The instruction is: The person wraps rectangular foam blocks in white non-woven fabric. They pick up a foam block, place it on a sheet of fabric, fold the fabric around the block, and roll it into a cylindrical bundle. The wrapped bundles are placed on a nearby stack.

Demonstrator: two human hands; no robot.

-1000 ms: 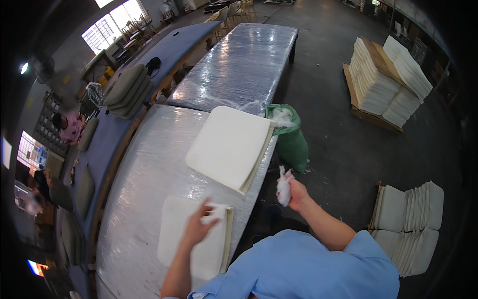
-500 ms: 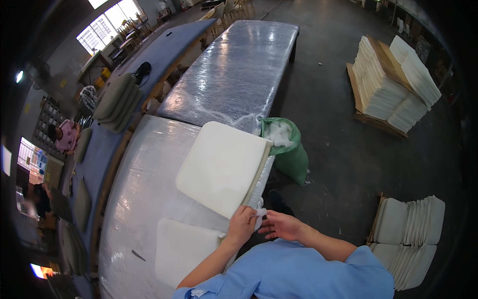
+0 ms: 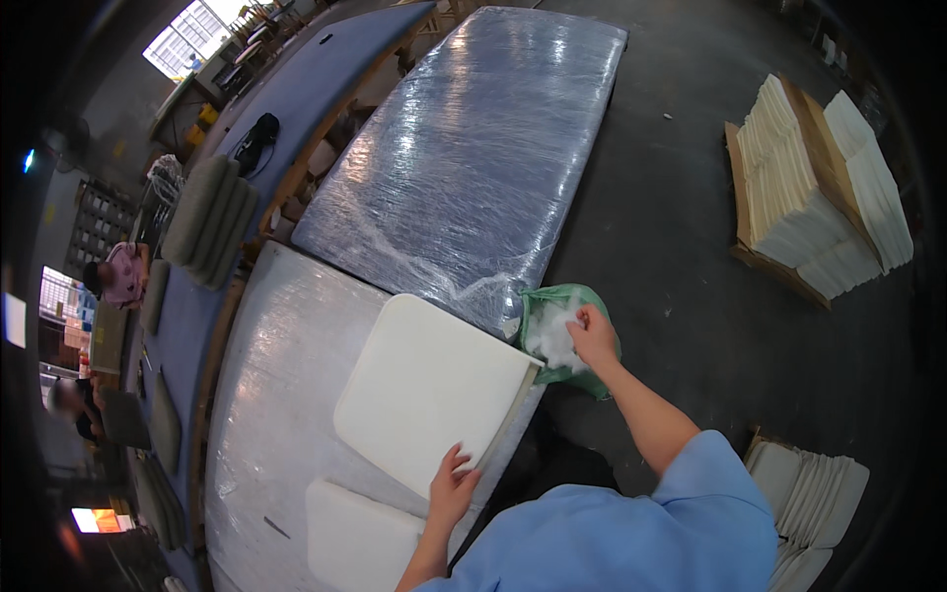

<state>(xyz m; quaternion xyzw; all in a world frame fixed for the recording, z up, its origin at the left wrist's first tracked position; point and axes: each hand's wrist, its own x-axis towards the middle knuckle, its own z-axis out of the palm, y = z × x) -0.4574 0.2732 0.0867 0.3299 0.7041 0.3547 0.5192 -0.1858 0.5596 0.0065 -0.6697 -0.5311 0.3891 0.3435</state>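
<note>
A large white seat cushion [image 3: 429, 395] with rounded corners lies on the plastic-wrapped table, its straight edge toward me. My left hand [image 3: 452, 488] rests at the near corner of that cushion, fingers apart and holding nothing I can see. At the table's right edge a green sack [image 3: 602, 304] gapes, filled with fluffy white fibre stuffing [image 3: 550, 340]. My right hand [image 3: 595, 340] reaches into the mouth of the sack, its fingers curled on a tuft of the stuffing. Nearer to me lies a second white cushion [image 3: 355, 533], partly covered by my left forearm.
A thin dark tool [image 3: 276, 527] lies on the near table [image 3: 247, 414]. Beyond stands another wrapped table [image 3: 473, 148]. Stacks of white pads [image 3: 799, 187] stand on the floor at right. Grey cushions [image 3: 207, 222] and two people are at the blue table on the left.
My hands have parted from the white tuft between them near the cushion's corner. The right went forward and right into the sack; the left opened by the cushion. The view has shifted.
</note>
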